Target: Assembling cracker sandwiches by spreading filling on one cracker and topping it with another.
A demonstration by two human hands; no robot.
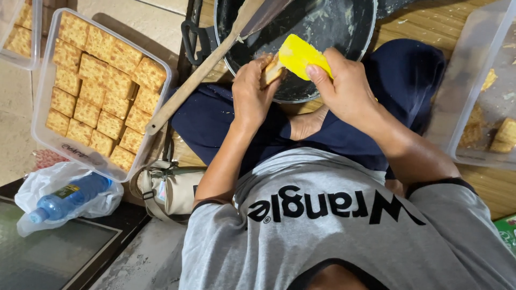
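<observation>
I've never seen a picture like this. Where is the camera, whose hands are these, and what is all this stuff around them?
There is one picture, taken by a camera worn on a person's head, looking straight down at their lap and two bare hands. The person sits cross-legged on the floor. Their left hand holds a square golden cracker; their right hand holds a flat yellow plastic scraper against it. Just beyond the hands is a dark round metal pan with pale smears inside, and a long wooden spatula leaning on its rim. On the person's left is a clear plastic box packed with rows of similar crackers; another clear box, nearly empty, sits on their right. A blue water bottle lies in a white bag.
</observation>
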